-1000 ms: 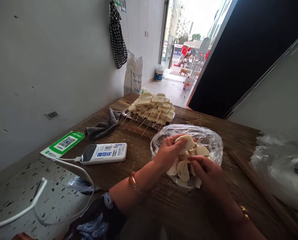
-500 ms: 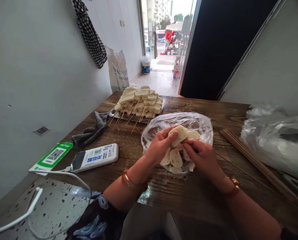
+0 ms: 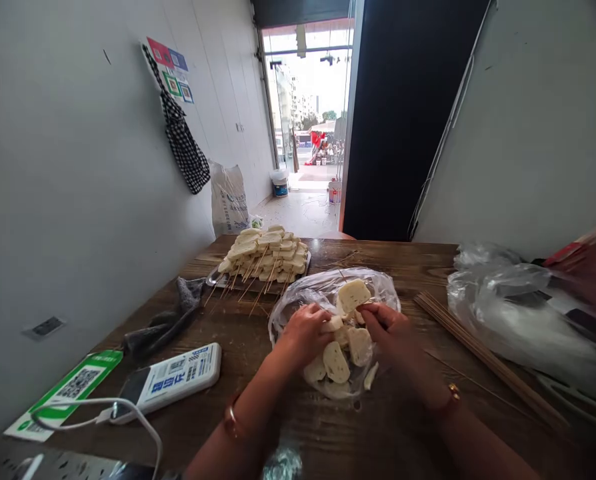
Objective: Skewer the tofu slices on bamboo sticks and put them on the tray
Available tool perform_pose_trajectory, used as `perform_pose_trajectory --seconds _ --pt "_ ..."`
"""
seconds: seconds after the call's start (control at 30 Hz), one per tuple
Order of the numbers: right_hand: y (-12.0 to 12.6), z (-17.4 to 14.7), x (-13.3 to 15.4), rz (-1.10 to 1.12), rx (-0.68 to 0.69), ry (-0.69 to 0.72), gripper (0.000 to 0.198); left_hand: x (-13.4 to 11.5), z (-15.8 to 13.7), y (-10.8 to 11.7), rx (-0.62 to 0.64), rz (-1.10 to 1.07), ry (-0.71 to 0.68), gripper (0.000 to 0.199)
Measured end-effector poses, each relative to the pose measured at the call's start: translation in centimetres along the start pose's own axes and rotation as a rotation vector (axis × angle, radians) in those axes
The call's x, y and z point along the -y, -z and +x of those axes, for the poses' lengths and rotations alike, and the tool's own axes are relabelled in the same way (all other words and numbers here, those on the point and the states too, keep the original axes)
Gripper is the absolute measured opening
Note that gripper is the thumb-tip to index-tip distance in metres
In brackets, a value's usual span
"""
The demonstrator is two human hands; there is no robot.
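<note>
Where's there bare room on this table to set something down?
Bare wood shows between the white device and plastic bag, and beyond the sticks, toward the far edge. Crowded: the right side, with bunched plastic, and over the bag, where the left hand and right hand are.

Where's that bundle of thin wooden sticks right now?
In the head view, the bundle of thin wooden sticks lies on the right part of the table, between the right hand and the clear plastic bag.
</note>
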State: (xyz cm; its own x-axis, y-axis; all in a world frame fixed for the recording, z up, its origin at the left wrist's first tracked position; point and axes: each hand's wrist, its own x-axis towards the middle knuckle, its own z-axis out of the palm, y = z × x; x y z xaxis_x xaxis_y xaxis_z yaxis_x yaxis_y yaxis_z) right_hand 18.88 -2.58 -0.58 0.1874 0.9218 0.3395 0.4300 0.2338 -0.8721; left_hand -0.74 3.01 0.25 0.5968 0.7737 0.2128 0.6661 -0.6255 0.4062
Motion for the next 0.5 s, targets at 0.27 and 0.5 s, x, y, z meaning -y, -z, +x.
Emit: perform_pose_trajectory --seconds 0.27,0.5 --pt "-0.2 -0.1 -0.5 -0.005 -0.029 -0.018 0.033 1.1 0.4 0.1 -0.203 -0.305 0.137 0.015" --pt "-0.1 -0.6 0.3 -0.018 -0.045 -0.032 0.034 0.8 0.5 1.0 -0.34 -1.365 0.337 0.037"
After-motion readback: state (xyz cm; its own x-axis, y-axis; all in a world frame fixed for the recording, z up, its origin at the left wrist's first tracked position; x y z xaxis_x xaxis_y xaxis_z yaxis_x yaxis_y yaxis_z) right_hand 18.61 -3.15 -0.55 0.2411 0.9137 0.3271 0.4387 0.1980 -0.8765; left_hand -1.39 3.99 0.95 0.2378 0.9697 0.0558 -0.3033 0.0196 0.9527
